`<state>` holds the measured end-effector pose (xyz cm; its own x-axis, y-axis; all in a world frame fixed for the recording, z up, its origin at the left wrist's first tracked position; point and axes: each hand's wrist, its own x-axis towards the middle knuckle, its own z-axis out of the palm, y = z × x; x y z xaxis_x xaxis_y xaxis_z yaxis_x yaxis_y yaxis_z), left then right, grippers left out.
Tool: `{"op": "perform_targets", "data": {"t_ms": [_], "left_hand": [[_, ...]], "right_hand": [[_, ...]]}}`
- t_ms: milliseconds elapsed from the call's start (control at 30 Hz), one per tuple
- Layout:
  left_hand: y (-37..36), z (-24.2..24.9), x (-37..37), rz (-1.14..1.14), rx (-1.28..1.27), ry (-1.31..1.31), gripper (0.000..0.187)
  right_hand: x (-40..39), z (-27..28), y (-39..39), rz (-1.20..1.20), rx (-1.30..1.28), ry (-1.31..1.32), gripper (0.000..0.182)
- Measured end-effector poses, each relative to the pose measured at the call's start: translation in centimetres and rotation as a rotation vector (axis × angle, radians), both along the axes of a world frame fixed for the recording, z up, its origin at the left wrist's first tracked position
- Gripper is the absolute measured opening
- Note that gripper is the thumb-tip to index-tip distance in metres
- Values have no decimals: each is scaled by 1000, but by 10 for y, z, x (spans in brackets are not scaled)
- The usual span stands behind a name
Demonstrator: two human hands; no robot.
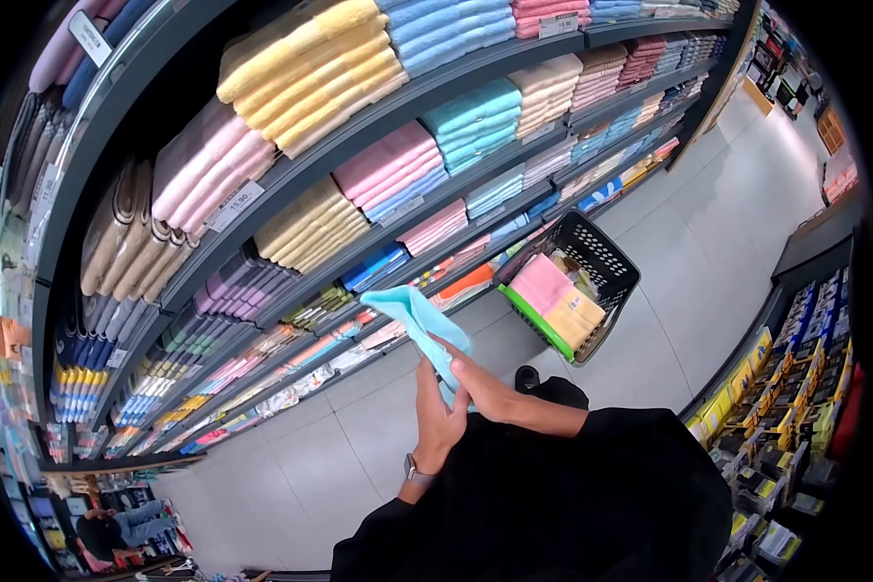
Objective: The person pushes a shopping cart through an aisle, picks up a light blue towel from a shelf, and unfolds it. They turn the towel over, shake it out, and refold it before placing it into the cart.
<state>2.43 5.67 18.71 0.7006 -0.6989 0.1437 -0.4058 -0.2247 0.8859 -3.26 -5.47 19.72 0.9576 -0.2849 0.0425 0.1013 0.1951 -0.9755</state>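
A folded turquoise towel point(419, 320) is held up in front of my body, its layers parted at the top. My left hand point(439, 415), with a watch on the wrist, is closed round its lower end. From the other side, my right hand point(485, 388) grips the same end, its fingers partly hidden behind the cloth. Beyond my hands, a black shopping basket point(611, 254) with a green edge stands on the floor. A pink towel point(541, 283) and a yellow towel point(574, 318) lie in it beside other items that I cannot make out.
Long shelves point(306, 179) of folded towels curve along the left and far side. A rack of packaged goods point(776, 407) stands at the right. Grey floor tiles point(306, 466) run between them. Another person point(116, 532) is at the lower left.
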Motion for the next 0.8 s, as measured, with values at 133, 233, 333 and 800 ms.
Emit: {"op": "perform_targets", "data": {"t_ms": [133, 233, 333, 800], "left_hand": [[6, -5, 1, -48, -88, 99, 60], [5, -1, -3, -2, -119, 240, 57], [10, -17, -5, 64, -129, 291, 53], [8, -8, -7, 277, -108, 352, 24]], "right_hand": [[2, 3, 0, 40, -80, -4, 55], [5, -1, 0, 58, -119, -9, 54], [9, -9, 0, 60, -134, -28, 51], [11, -19, -8, -203, -295, 35, 27]]}}
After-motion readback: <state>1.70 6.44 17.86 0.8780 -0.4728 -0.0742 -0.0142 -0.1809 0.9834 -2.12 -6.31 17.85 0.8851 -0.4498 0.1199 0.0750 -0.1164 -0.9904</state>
